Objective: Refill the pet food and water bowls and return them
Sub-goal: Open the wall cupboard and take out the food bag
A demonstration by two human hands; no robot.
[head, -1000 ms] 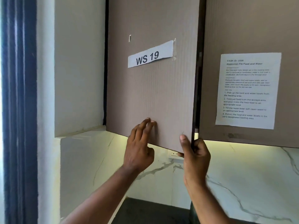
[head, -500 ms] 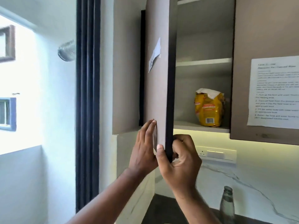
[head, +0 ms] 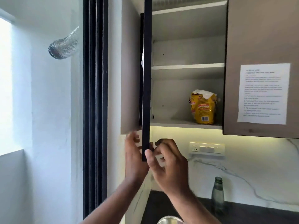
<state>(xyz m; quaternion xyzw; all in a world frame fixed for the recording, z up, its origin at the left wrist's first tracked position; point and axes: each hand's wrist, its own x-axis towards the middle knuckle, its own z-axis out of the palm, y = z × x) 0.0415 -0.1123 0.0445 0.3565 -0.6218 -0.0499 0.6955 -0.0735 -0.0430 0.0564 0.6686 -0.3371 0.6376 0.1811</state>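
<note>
Currently my left hand (head: 135, 156) lies with straight fingers flat against the outer face of the cabinet door (head: 146, 88), near its lower corner. My right hand (head: 168, 164) pinches the same lower corner from the inner side, thumb on the door's dark edge and fingers curled behind it. The door stands swung out, edge-on to my view. Inside the cabinet, the yellow pet food bag (head: 203, 109) stands upright on the bottom shelf (head: 174, 122), toward the shelf's right end, its top torn open. The upper shelf (head: 187, 67) carries nothing visible. A printed sheet (head: 263, 93) is fixed to the closed door at right. Below, a dark bottle (head: 218, 194) stands on the bench (head: 252, 214) against the marble wall, and the rim of a metal bowl (head: 170, 220) shows at the bench's near edge. A switch panel (head: 206, 149) sits beneath the cabinet.
</note>
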